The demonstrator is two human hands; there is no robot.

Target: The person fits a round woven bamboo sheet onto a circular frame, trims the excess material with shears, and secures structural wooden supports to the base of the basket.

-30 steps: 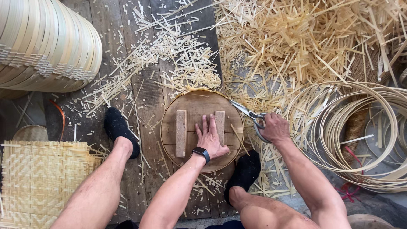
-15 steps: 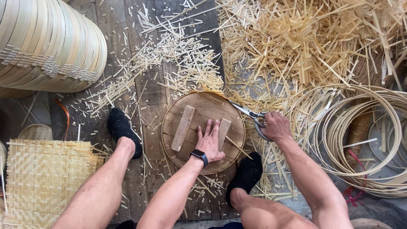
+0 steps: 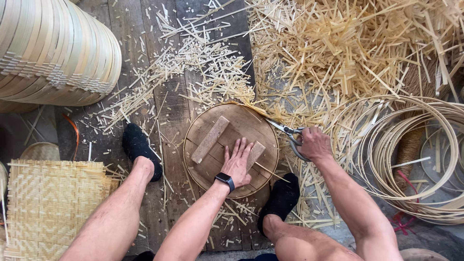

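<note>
A round wooden disc (image 3: 212, 159) with two wooden bars across it lies on the plank floor between my feet, ringed by a thin bamboo rim. My left hand (image 3: 238, 164), with a black watch at the wrist, presses flat on the disc, fingers spread near the right bar (image 3: 255, 153). My right hand (image 3: 314, 144) grips metal scissors (image 3: 285, 130) whose blades point at the disc's upper right edge, where bamboo strips stick out.
Bamboo offcuts (image 3: 348, 53) litter the floor above and right. Coiled bamboo hoops (image 3: 411, 150) lie at right. A stack of round bamboo trays (image 3: 53, 53) sits upper left and a woven mat (image 3: 48, 208) lower left. My black-socked feet (image 3: 137, 145) flank the disc.
The disc has turned clockwise under my left hand, so the wooden bars now lie slanted. The scissors stay at its upper right edge.
</note>
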